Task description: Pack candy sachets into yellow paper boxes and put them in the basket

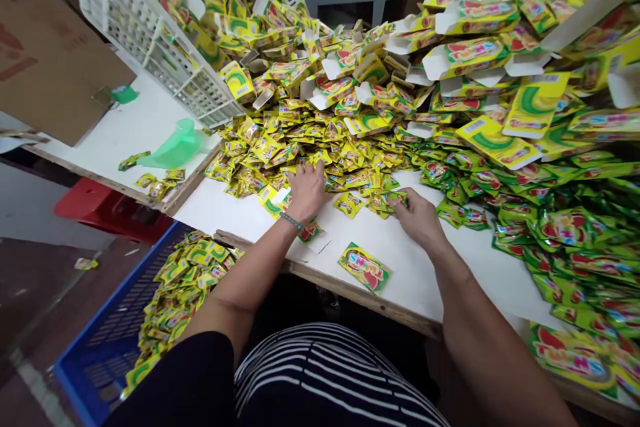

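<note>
My left hand (306, 192) reaches into the front of a heap of small yellow sachets (270, 147), its fingers bent and spread over them. A yellow and green flat carton (270, 201) lies partly hidden under that hand and wrist. My right hand (417, 215) has thumb and fingers closed on a small green sachet (399, 199) at the table top. Beside it, loose yellow sachets (349, 204) lie between my two hands. Nearer to me, a carton (364, 267) with a green and yellow fruit print rests flat on the white table (415, 280).
A tilted white crate (190, 73) spills open cartons (350, 73) across the back. Green sachets (565, 227) are heaped at the right. A blue crate (95, 353) of filled packs stands low left. A green scoop (173, 145) lies on the left table near a cardboard box (50, 53).
</note>
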A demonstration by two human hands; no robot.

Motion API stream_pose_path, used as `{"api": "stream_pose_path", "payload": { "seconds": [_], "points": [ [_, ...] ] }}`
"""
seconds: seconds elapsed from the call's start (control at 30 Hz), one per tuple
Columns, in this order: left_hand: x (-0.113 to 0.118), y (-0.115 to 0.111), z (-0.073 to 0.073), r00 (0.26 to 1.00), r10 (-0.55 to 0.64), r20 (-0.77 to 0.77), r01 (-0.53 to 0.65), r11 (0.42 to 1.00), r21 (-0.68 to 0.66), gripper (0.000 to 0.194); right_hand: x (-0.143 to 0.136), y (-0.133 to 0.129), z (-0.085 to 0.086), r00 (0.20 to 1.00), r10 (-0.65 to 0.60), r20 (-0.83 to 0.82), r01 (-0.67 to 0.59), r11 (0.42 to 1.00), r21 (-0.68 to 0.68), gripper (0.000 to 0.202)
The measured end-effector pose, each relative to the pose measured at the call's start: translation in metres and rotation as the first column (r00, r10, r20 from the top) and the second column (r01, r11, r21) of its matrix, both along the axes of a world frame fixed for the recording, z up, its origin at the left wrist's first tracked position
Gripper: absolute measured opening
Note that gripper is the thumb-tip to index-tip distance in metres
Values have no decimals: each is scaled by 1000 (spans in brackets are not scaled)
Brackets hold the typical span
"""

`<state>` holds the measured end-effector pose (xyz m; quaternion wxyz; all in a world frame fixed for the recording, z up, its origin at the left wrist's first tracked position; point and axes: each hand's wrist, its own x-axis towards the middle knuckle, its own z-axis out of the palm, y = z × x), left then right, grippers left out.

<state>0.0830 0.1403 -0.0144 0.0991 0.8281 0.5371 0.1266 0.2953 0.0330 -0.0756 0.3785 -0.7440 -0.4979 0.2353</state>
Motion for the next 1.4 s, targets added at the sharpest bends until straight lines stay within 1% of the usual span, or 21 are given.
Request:
{"api": "stream_pose_path", "payload": {
  "seconds": [0.03,0.1,0.13,0.2,0.23,0.27,0.3,0.33,0.4,0.43,0.5,0.57,0.63,0.7,0.83,0.9,1.03,1.1,1.17,1.27,1.4],
  "points": [
    [-2,4,2,998,-22,-56,21,1000,-18,65,-1,1,2,989,-31,-141,33,999,13,29],
    [-4,9,8,995,-69,-65,68,997,-23,67,-2,3,7,892,-54,-450,88,995,54,36],
    [-4,10,11,998,-69,-13,69,998,3,65,-2,3,10,830,-45,-556,115,989,91,40],
    [1,9,20,981,-6,193,-6,998,62,56,-3,2,17,732,-23,-681,183,969,164,45],
    [5,7,24,943,37,330,-57,997,48,50,-3,2,20,700,-8,-714,207,959,193,46],
    [9,5,27,877,83,473,-88,996,-13,44,-3,1,22,677,10,-736,221,951,216,46],
    [14,2,29,786,135,604,-80,990,-118,40,-3,1,25,663,29,-748,226,945,237,47],
    [18,0,29,681,199,705,-25,968,-250,38,-3,0,26,657,46,-752,224,941,253,46],
    [27,-4,22,509,350,786,168,856,-489,39,-2,0,28,668,60,-742,214,939,269,45],
    [30,-6,17,463,416,782,256,782,-568,41,-1,0,29,677,53,-734,213,941,265,45],
    [34,-8,2,431,500,751,373,660,-653,44,1,1,30,683,23,-730,229,942,244,45],
    [35,-9,-11,408,536,739,433,600,-673,45,5,2,30,674,-2,-739,264,935,238,45],
    [34,-9,-21,364,545,755,462,598,-655,45,10,3,31,675,-19,-737,302,919,253,44],
    [33,-9,-26,314,533,786,464,636,-617,44,14,2,31,703,-33,-710,298,921,252,43],
    [30,-10,-26,221,509,832,431,715,-551,45,17,-2,32,746,-21,-666,164,975,152,38],
    [27,-11,-25,250,486,837,455,704,-545,45,16,-4,33,745,26,-667,73,990,120,35],
    [22,-13,-24,455,372,809,570,577,-586,47,16,-7,33,746,115,-656,-45,991,123,32],
    [21,-16,-23,552,279,786,587,540,-603,47,17,-7,30,778,125,-616,-52,989,135,32],
    [21,-18,-22,617,188,764,593,527,-609,45,17,-6,25,818,137,-559,-65,987,147,32],
    [23,-20,-24,633,142,761,607,518,-602,46,18,-4,18,858,137,-495,-61,984,166,34],
    [24,-21,-27,579,172,797,639,511,-575,49,18,-2,18,869,92,-486,-7,985,175,34]
  ]
}}
